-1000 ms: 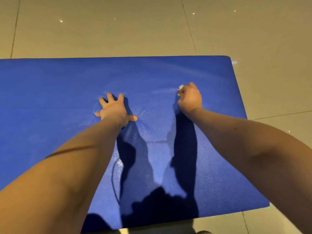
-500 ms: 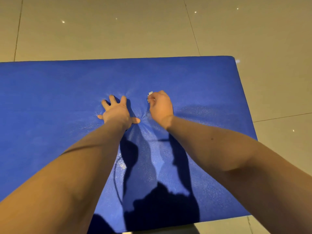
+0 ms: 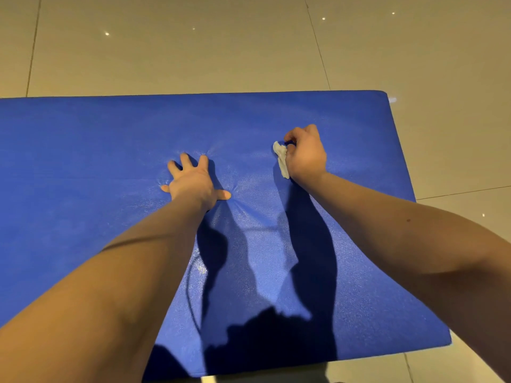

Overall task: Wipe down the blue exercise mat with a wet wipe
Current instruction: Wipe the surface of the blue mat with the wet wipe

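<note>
1. Blue foam fills the head view: the mat [image 3: 110,161] lies flat on the tiled floor [image 3: 193,51]. Its long axis runs left to right across the picture. The right short end is in view, and the left end runs off the frame.
2. Left hand [image 3: 193,183] is planted palm-down near the middle of the mat, fingers [image 3: 186,160] straight and spread, holding nothing. The foam dimples around it and creases fan out. That looks like an anchor, pinning the mat so it doesn't slide or bunch under the strokes.
3. Right hand [image 3: 305,156] sits well apart, off to the right and slightly farther away, knuckles up. Its fingers are curled tight around the wet wipe [image 3: 281,158].
4. The wipe is a white crumpled strip sticking out of the fist's left side, down against the mat. Its long axis runs near to far, crosswise to the mat's length.
5. Bunching it likely lets the fist press hard through a small pad.
6. A paler sheen between the arms may be dampness, or only glare.
</note>
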{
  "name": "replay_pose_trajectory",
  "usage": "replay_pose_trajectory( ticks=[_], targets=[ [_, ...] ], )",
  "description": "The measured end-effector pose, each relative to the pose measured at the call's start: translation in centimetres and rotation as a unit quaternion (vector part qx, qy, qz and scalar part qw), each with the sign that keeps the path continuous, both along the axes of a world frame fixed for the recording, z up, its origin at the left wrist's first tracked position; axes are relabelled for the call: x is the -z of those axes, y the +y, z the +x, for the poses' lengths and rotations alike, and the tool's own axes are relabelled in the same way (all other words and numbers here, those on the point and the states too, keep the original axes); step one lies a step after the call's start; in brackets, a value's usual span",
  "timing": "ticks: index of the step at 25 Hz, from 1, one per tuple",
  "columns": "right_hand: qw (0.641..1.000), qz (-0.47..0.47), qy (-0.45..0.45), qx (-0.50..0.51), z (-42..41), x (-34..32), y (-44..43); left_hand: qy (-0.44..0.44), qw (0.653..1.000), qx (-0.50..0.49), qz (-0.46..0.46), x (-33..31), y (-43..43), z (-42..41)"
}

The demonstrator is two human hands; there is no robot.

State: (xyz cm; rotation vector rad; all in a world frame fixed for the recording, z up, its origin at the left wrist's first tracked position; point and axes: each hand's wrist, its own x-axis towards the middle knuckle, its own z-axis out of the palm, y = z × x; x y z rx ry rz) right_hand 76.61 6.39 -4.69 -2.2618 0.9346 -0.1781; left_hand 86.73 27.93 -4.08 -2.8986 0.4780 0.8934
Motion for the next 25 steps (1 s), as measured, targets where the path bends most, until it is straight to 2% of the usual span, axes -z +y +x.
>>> replay_pose_trajectory(
  ticks=[5,8,12,14,17,19,21,25],
  targets=[
    [0.983,-0.090,0.012,-0.159,-0.8,1.8,1.9,-0.003,1.000,0.003,0.003,-0.1,0.1,0.0],
    [0.989,-0.096,0.004,-0.117,-1.5,2.4,0.3,-0.001,1.000,0.003,0.001,-0.3,0.1,-0.1],
    [0.997,-0.020,0.001,-0.073,-0.4,2.8,1.9,0.000,1.000,0.002,-0.002,-0.3,0.0,-0.1],
    [0.994,0.004,0.005,-0.108,1.1,2.6,5.2,-0.002,1.000,0.001,-0.005,-0.1,0.1,-0.2],
    [0.980,-0.036,-0.001,-0.198,3.0,1.9,8.9,-0.005,1.000,0.002,-0.003,0.0,0.2,-0.2],
    [0.972,-0.054,0.010,-0.227,3.1,2.0,8.3,-0.008,1.000,0.001,-0.001,0.1,0.2,-0.2],
    [0.979,-0.065,0.036,-0.190,2.9,2.4,5.2,-0.008,1.000,0.002,-0.003,0.1,0.2,-0.1],
    [0.995,-0.058,0.077,-0.003,1.3,1.4,-3.6,-0.003,1.000,0.004,-0.004,-0.2,0.2,-0.1]
  ],
)
